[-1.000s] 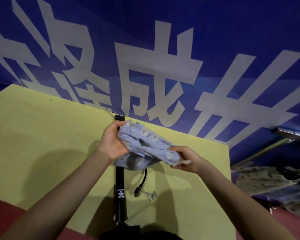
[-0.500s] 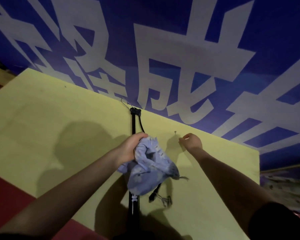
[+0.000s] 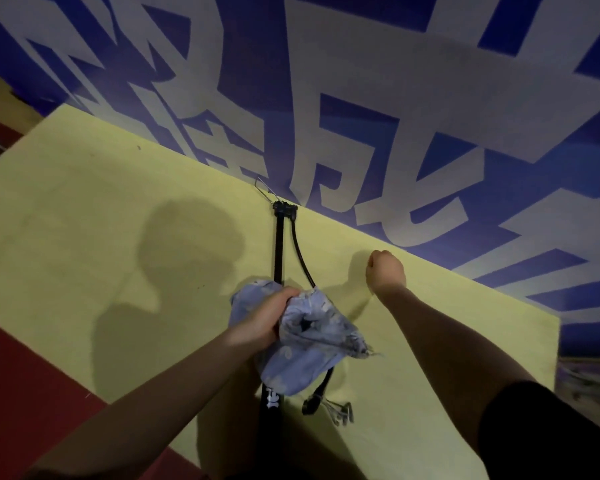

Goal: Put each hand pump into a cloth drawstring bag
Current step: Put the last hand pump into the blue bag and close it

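Left hand [image 3: 262, 322] grips a blue cloth bag [image 3: 309, 344] over a black pump [image 3: 278, 251]; right hand [image 3: 386, 271] seemingly fisted on yellow table [image 3: 84, 220]

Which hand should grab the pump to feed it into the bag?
Right, probably. The left hand already grips the cloth bag over the black pump; the right hand is a fist on the yellow surface, holding nothing visible, beside the pump's hose.

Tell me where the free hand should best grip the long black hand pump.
Probably the bare upper barrel of the long black hand pump, from above: it lies flat on the yellow table, clear of the blue cloth bag and the hose.
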A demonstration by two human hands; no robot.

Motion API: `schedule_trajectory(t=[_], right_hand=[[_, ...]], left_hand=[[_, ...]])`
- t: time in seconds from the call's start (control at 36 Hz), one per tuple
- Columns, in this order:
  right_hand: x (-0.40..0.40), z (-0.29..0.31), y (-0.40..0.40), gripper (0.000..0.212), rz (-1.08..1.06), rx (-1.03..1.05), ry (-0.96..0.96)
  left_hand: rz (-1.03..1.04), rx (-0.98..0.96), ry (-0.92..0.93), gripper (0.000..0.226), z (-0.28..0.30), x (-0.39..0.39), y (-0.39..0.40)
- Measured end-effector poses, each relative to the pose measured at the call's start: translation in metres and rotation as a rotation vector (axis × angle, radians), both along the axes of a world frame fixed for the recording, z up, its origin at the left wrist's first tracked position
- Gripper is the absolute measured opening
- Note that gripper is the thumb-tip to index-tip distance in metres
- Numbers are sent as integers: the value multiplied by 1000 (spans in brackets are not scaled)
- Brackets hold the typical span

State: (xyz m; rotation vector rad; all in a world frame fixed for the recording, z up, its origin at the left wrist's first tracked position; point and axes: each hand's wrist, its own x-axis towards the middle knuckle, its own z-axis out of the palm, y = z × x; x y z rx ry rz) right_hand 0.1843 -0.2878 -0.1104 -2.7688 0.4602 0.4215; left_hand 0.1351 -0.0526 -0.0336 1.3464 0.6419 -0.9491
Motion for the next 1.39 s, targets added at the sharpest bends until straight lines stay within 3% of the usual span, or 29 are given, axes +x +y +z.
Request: schedule_trajectory(t=[0.11, 0.17, 0.22, 0.33, 0.5, 0.78, 1.06, 1.22, 1.39], right_hand=[[-6, 5, 1, 22, 9, 23, 86], [-12, 9, 3, 17, -80, 114, 106], [-21, 17, 8, 13, -249, 327, 59], [-52, 59, 32, 14, -555, 928, -142], [-129, 100, 73, 18, -482, 1230, -222], [-197, 132, 91, 6, -390, 1330, -526], [-238, 162, 82, 10, -261, 1328, -645], [-238, 142, 66, 16, -156, 1047, -487], [-237, 151, 27, 48, -71, 726, -402]], left_hand=[[4, -1, -12, 21, -4, -2, 1], [37, -48, -22, 36, -9, -3, 2], [44, -87, -19, 42, -5, -6, 4], [-4, -157, -34, 33, 8, -11, 5], [-40, -214, -48, 41, 51, -32, -5], [56, -376, -71, 65, 99, -73, -3], [-6, -377, -320, 46, 122, -101, -15], [-71, -465, -310, 48, 134, -108, -31], [-139, -530, -301, 52, 137, -113, -48]])
